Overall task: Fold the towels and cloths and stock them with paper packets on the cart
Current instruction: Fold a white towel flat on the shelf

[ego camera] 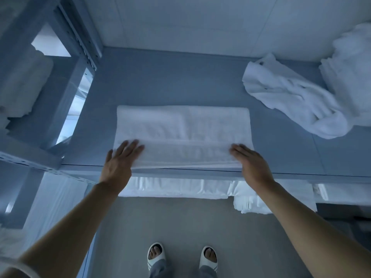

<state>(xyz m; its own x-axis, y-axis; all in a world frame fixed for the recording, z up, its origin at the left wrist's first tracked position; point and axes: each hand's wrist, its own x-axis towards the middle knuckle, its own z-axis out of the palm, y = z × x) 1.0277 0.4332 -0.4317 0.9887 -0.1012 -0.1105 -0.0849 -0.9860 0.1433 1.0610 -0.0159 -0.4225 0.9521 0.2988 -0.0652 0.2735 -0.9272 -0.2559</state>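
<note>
A white towel (182,133), folded into a long rectangle, lies flat on the grey shelf surface (164,81) near its front edge. My left hand (120,159) rests flat on the towel's near left corner, fingers spread. My right hand (251,161) lies flat on the near right corner, fingers together. Neither hand grips the cloth. A crumpled pile of unfolded white towels (297,99) sits at the right back of the same surface.
A metal shelving rack (66,81) stands at the left with folded white linen (22,85) on it. More white folded linen (176,187) lies on the shelf below the front edge. A white wall rises behind. My sandalled feet stand on the grey floor.
</note>
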